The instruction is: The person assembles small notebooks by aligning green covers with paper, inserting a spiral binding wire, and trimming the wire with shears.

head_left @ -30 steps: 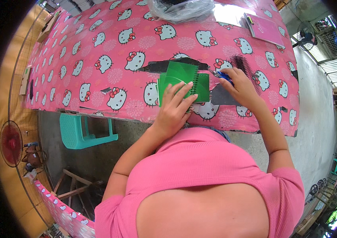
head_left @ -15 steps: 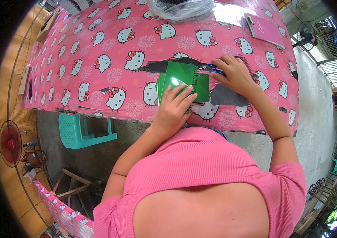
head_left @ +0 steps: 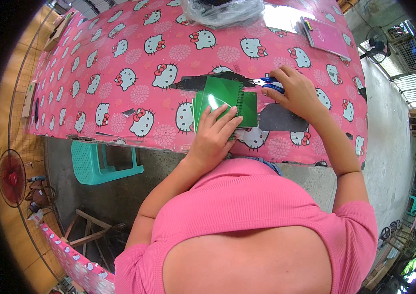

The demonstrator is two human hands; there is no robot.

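My left hand lies flat on a small stack of green spiral-bound notebooks, fingers stretched out and slightly apart. The top notebook sits askew, and its black coil runs along its right edge. To the right, my right hand is closed around the blue handles of a pair of pliers. The metal jaws point left, toward the coil's upper end, and stand apart from it. Part of the grip is hidden by my fingers.
The table has a pink cat-print cover with torn dark patches. A clear plastic bag lies at the far side, and a pink notebook at the far right. Below the near edge stands a turquoise stool.
My right hand has drawn the pliers slightly right, away from the coil. A dark coiled strand beyond that hand no longer shows. My left hand stays on the notebooks.
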